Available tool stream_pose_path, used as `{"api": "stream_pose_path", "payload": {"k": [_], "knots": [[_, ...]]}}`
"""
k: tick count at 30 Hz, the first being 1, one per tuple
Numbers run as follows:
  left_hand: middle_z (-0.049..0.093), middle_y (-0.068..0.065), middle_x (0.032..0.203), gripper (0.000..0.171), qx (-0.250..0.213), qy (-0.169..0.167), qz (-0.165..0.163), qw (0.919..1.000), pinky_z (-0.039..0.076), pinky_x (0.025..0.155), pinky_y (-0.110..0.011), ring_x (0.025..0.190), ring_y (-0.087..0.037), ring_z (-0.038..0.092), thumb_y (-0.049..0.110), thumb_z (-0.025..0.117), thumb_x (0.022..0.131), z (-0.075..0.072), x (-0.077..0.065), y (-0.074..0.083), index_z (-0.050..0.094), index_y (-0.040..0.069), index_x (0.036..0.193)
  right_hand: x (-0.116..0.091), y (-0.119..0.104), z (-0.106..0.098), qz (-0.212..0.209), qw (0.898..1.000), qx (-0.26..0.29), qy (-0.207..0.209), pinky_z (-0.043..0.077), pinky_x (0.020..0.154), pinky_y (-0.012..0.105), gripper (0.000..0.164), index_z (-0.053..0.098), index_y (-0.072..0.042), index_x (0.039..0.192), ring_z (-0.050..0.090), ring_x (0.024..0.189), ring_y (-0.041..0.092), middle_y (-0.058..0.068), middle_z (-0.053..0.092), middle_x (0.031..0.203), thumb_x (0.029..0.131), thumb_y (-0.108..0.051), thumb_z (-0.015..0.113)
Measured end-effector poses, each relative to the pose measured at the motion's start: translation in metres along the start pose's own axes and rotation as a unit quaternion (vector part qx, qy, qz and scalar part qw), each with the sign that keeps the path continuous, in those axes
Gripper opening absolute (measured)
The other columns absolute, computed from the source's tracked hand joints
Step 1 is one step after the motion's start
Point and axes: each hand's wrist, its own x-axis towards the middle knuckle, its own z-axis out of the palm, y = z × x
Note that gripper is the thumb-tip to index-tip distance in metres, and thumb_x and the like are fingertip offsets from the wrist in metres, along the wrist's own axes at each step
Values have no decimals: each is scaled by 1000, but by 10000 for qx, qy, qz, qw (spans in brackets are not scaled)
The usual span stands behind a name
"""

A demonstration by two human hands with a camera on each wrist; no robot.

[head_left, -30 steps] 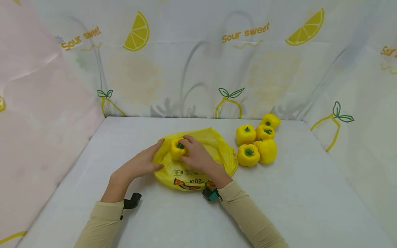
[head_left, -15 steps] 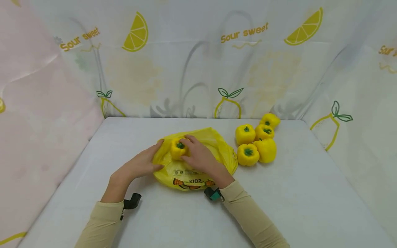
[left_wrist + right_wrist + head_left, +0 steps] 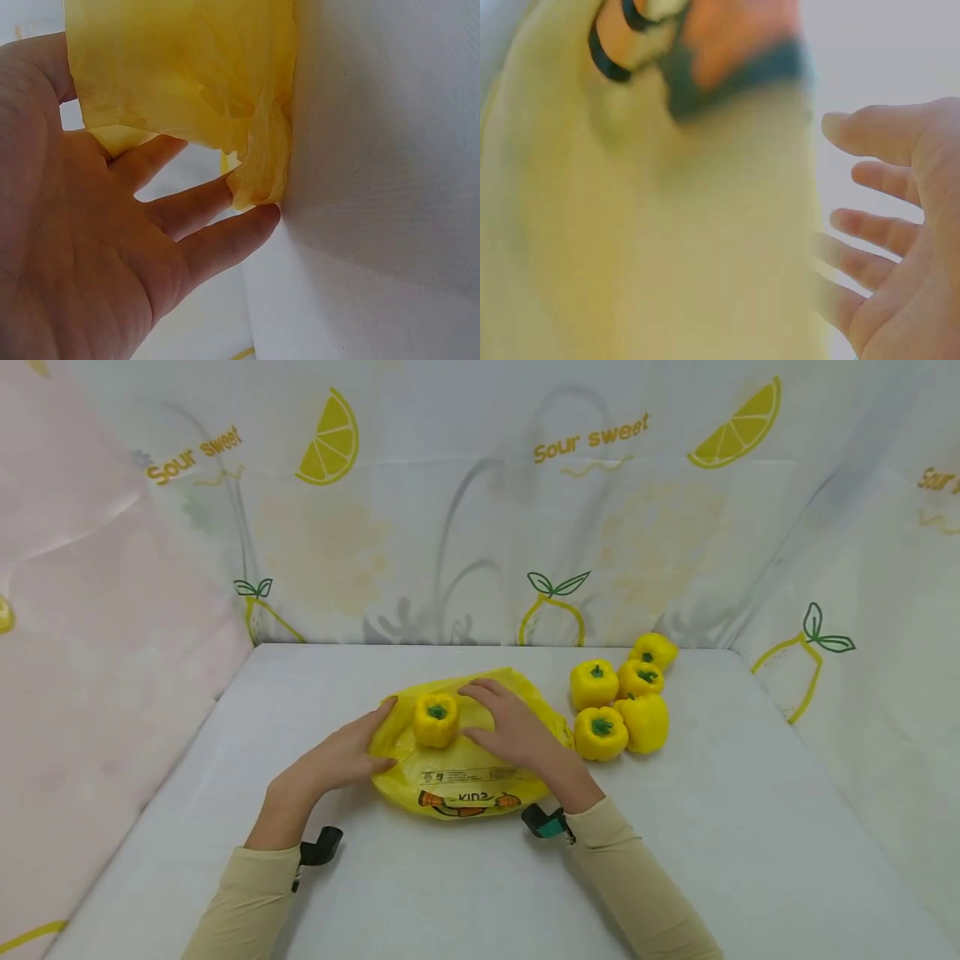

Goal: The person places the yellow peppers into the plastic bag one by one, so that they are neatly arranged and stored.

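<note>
A yellow bell pepper [image 3: 435,721] with a green stem stands within the outline of a yellow plastic bag [image 3: 450,762] in the head view. Its stem faces up. My left hand [image 3: 337,758] is at the bag's left side, fingers and thumb spread along the edge. In the left wrist view, fingertips of that left hand [image 3: 135,232] touch the crumpled yellow plastic [image 3: 180,67]. Just right of the pepper, my right hand [image 3: 517,731] hovers over the bag with spread fingers and holds nothing. The right wrist view has this hand [image 3: 900,225] beside the blurred bag [image 3: 667,225].
Several more yellow bell peppers [image 3: 602,734] are grouped on the white table [image 3: 750,827], right of the bag. A lemon-printed cloth [image 3: 435,502] hangs behind and along both sides. Small black cameras [image 3: 321,846] are strapped at the wrists.
My right hand has let go of the bell pepper and drawn back to the right. The pepper now stands by itself. My left hand has stayed in place at the bag's edge.
</note>
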Motion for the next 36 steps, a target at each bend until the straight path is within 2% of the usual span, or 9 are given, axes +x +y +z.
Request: {"api": "stream_pose_path", "payload": {"k": [7,13,19,26,30,36], "knots": [[24,-15,165,89,-54,13,14,10000,24,120,-62,150,-41,26,28,65,92,1,-1,1,12,16,161,-8,11,-19,-130,9994,-199,256,46,110,45,52,52,-14,142,50,134,27,6,48,147,93,-25,69],[23,-15,165,89,-45,7,-28,10000,24,121,-61,150,-40,26,28,65,92,1,-1,2,11,17,161,-13,19,-41,-14,9990,-37,442,45,111,48,53,51,-13,142,51,133,29,7,46,148,94,-25,68],[23,-13,166,90,-54,-15,-75,10000,23,121,-60,151,-39,26,29,65,91,2,0,1,10,17,161,-23,34,-64,400,9973,76,609,40,115,51,55,48,-16,145,45,138,30,5,43,152,94,-26,67],[23,-14,165,90,-29,1,-19,10000,23,121,-60,151,-39,26,28,65,91,2,0,1,10,16,161,-39,59,-91,966,9927,107,711,39,113,55,56,47,-11,145,44,136,35,12,45,151,94,-22,67],[23,-15,165,89,12,30,36,10000,24,121,-60,150,-40,26,28,65,92,1,0,1,11,15,161,-49,74,-107,1387,9876,107,732,38,111,58,58,44,-12,148,44,134,38,15,44,151,95,-25,65],[23,-14,165,90,2,10,-29,10000,23,121,-60,151,-39,26,28,64,92,1,-1,2,8,16,161,-63,83,-127,2057,9765,-117,628,37,111,61,60,44,-11,148,43,135,41,17,44,152,95,-34,62]]}}
